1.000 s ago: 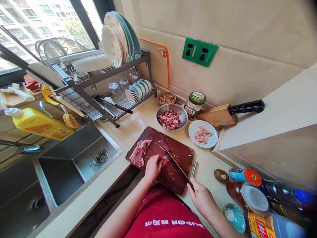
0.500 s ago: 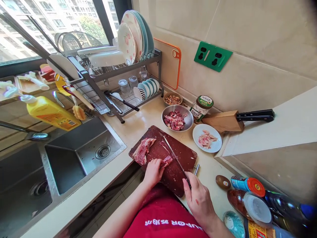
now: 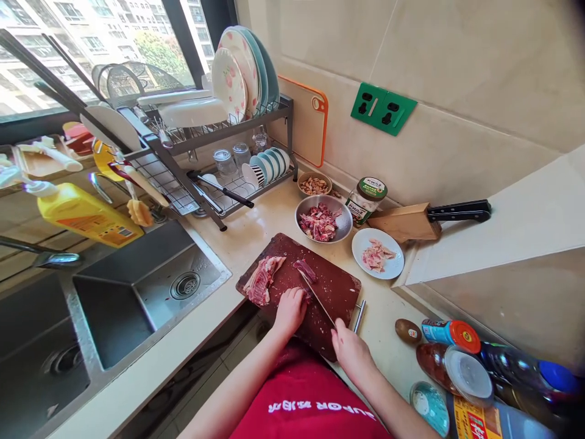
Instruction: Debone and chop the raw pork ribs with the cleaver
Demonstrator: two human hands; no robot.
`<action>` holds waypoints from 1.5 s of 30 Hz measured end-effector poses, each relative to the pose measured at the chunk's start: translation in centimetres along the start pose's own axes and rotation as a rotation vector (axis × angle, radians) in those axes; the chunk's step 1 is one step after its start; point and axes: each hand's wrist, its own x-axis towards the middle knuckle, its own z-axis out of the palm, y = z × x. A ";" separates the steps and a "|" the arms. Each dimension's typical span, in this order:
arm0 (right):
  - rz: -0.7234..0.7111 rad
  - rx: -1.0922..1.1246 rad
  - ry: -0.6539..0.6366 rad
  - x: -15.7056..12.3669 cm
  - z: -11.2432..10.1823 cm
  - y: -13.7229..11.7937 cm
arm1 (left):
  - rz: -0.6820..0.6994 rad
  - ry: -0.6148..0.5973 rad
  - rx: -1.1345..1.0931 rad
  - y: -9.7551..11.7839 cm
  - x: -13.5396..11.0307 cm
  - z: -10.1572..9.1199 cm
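On the dark red cutting board (image 3: 283,250), my left hand (image 3: 291,310) presses a piece of raw meat, its fingers curled over it so that most of it is hidden. My right hand (image 3: 351,349) grips a knife (image 3: 320,301) by the handle, the blade lying close beside my left fingertips. A loose strip of meat (image 3: 305,270) rests just beyond the blade tip. The larger chunk of ribbed raw meat (image 3: 264,280) sits at the board's left side. Small scraps dot the board around the knife.
Behind the board stand a metal bowl of cut meat (image 3: 346,224), a white plate with pale pieces (image 3: 397,268) and a knife block (image 3: 411,222). A sink (image 3: 109,317) lies left, below a dish rack (image 3: 183,201). Bottles and a kiwi (image 3: 407,330) are at the right.
The knife has swung lower and nearer my left hand, with my right hand moving left and up. The strip of meat beyond the blade now lies apart. The whole view has shifted slightly.
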 end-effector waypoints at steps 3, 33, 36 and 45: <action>-0.001 0.048 -0.018 -2.2 0.8 3.4 | -0.019 0.027 -0.058 -0.3 0.2 0.1; -0.247 0.053 0.361 -1.2 -4.5 -3.3 | -0.087 0.002 -0.148 -1.3 -2.5 -2.2; -0.109 0.023 0.144 0.7 -3.4 -4.3 | -0.084 -0.007 -0.124 -1.2 -2.6 -2.2; -0.034 -0.019 0.003 2.7 -0.8 -3.4 | -0.093 -0.064 0.148 -0.2 -1.3 -1.8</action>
